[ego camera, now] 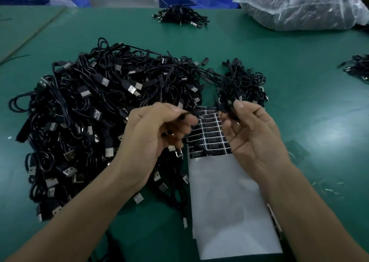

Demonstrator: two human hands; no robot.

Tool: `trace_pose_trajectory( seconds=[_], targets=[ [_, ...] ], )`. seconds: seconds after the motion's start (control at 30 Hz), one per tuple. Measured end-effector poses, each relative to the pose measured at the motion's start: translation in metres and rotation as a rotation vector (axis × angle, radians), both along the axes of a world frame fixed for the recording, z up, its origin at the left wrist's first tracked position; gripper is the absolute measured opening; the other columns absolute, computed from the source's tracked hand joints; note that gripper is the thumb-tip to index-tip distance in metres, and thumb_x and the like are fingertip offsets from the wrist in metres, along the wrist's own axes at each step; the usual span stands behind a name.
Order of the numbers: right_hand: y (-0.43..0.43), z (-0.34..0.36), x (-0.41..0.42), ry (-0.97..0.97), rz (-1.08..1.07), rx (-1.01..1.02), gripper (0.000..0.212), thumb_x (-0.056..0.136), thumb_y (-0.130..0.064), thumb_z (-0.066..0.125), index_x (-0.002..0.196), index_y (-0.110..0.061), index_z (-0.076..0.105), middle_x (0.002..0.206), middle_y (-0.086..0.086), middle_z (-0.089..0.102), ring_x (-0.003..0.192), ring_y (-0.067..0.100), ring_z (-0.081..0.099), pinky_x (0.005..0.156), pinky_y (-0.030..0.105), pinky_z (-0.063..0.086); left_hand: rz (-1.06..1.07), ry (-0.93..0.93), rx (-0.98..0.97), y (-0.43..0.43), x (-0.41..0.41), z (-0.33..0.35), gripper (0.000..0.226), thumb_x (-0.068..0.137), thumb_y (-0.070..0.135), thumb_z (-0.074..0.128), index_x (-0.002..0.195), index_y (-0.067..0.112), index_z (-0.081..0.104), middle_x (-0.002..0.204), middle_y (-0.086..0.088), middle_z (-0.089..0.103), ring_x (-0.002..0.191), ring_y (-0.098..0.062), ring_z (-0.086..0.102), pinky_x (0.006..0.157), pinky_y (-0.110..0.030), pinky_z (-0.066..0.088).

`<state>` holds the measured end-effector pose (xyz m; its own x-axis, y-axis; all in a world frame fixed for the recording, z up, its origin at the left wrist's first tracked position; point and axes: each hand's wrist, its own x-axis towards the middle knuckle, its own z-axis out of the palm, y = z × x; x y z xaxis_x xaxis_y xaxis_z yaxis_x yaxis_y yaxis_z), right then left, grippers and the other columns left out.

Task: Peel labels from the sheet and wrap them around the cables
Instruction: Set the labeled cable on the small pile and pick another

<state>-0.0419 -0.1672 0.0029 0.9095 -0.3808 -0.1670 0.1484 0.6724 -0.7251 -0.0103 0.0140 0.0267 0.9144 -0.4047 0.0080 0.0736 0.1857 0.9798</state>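
Green matting (289, 94) covered the whole worktable, and beyond its far edge, along the top of the frame, stood blue bins (175, 1) on a pale floor. One bulging clear plastic bag (303, 8) of dark goods lay in the upper right. Four lots of black USB cables sat on the mat: a big heap (85, 114) filling the left and centre, a smaller pile (244, 83) right of centre, a small bundle (179, 19) at top centre and another pile (357, 68) cut off by the right edge. One white label sheet (229, 205) ran from the bottom of the frame up to the middle, its black labels (212, 137) left only at the far end; both hands hid part of them, so they could not be counted, and their print was too small to read. The left hand (151, 140) and right hand (257, 140) hovered apart above the sheet, each pinching between thumb and fingertips one thin cable (223, 107), which was blurred.
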Motion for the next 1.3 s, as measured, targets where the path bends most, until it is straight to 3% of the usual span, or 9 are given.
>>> trace_pose_trajectory(
  seconds=[0.13, 0.23, 0.33, 0.43, 0.53, 0.67, 0.83, 1.03, 1.3],
  targets=[
    [-0.01, -0.002, -0.003, -0.076, 0.041, -0.104, 0.011, 0.076, -0.009, 0.071, 0.084, -0.014, 0.067, 0.081, 0.005, 0.072, 0.071, 0.017, 0.071, 0.061, 0.022, 0.057, -0.11, -0.067, 0.261, 0.005, 0.002, 0.006, 0.025, 0.088, 0.036, 0.07, 0.075, 0.017, 0.08, 0.061, -0.002, 0.068, 0.051, -0.009, 0.058, 0.046, -0.02, 0.046],
    [-0.011, -0.002, -0.004, -0.105, 0.057, -0.134, 0.017, 0.072, -0.009, 0.074, 0.085, -0.017, 0.067, 0.082, 0.003, 0.073, 0.077, 0.02, 0.073, 0.066, 0.023, 0.057, -0.154, -0.134, 0.459, 0.007, 0.003, 0.005, 0.01, 0.079, 0.03, 0.076, 0.079, 0.02, 0.079, 0.06, -0.002, 0.07, 0.047, -0.006, 0.058, 0.044, -0.015, 0.045],
    [-0.008, -0.001, -0.004, -0.126, 0.107, -0.148, 0.02, 0.065, -0.013, 0.08, 0.08, -0.02, 0.067, 0.079, 0.002, 0.071, 0.075, 0.018, 0.072, 0.07, 0.024, 0.057, -0.209, -0.187, 0.542, 0.011, 0.005, 0.007, 0.018, 0.074, 0.023, 0.084, 0.091, 0.027, 0.076, 0.072, 0.001, 0.076, 0.055, -0.008, 0.067, 0.052, -0.016, 0.051],
    [-0.003, -0.001, -0.007, -0.136, 0.178, -0.169, 0.019, 0.071, -0.005, 0.076, 0.075, -0.02, 0.065, 0.074, 0.002, 0.068, 0.071, 0.016, 0.071, 0.07, 0.022, 0.058, -0.165, -0.27, 0.619, 0.013, 0.005, 0.009, 0.023, 0.071, 0.044, 0.081, 0.091, 0.033, 0.076, 0.078, 0.013, 0.077, 0.071, -0.005, 0.072, 0.069, -0.02, 0.056],
    [0.005, 0.001, -0.011, -0.151, 0.285, -0.195, 0.021, 0.069, -0.002, 0.075, 0.077, -0.02, 0.068, 0.072, 0.0, 0.067, 0.071, 0.015, 0.071, 0.068, 0.022, 0.058, -0.115, -0.269, 0.567, 0.013, 0.004, 0.012, 0.037, 0.067, 0.066, 0.065, 0.085, 0.036, 0.078, 0.078, 0.01, 0.077, 0.078, -0.009, 0.074, 0.076, -0.028, 0.06],
    [0.02, 0.001, -0.013, -0.191, 0.354, -0.159, 0.02, 0.073, 0.002, 0.072, 0.08, -0.017, 0.068, 0.074, 0.001, 0.066, 0.07, 0.014, 0.069, 0.067, 0.024, 0.057, -0.201, -0.2, 0.524, 0.014, 0.005, 0.017, 0.039, 0.062, 0.062, 0.069, 0.087, 0.034, 0.078, 0.08, 0.003, 0.077, 0.072, -0.013, 0.074, 0.06, -0.022, 0.06],
    [0.011, 0.0, -0.008, -0.087, 0.006, 0.029, 0.019, 0.075, 0.004, 0.07, 0.081, -0.011, 0.06, 0.078, 0.008, 0.072, 0.076, 0.018, 0.073, 0.074, 0.024, 0.058, -0.187, -0.04, 0.431, 0.016, 0.006, 0.019, 0.05, 0.07, 0.072, 0.067, 0.088, 0.026, 0.077, 0.082, -0.003, 0.076, 0.066, -0.019, 0.074, 0.051, -0.023, 0.055],
    [0.003, -0.007, -0.005, 0.084, -0.173, 0.029, 0.022, 0.087, 0.005, 0.066, 0.075, -0.009, 0.054, 0.069, 0.003, 0.07, 0.068, 0.012, 0.072, 0.069, 0.021, 0.058, 0.072, 0.132, -0.026, 0.008, 0.011, 0.007, 0.024, 0.071, 0.022, 0.073, 0.092, 0.011, 0.071, 0.077, -0.007, 0.074, 0.065, -0.014, 0.072, 0.054, -0.02, 0.055],
    [0.015, -0.003, -0.014, -0.061, 0.102, -0.315, 0.021, 0.064, -0.006, 0.078, 0.063, -0.019, 0.063, 0.083, 0.019, 0.054, 0.079, 0.029, 0.06, 0.07, 0.024, 0.055, 0.29, 0.204, -0.271, 0.002, 0.009, 0.001, 0.011, 0.1, 0.016, 0.057, 0.107, 0.011, 0.064, 0.091, -0.009, 0.074, 0.085, -0.022, 0.075, 0.069, -0.032, 0.06]
  ],
)
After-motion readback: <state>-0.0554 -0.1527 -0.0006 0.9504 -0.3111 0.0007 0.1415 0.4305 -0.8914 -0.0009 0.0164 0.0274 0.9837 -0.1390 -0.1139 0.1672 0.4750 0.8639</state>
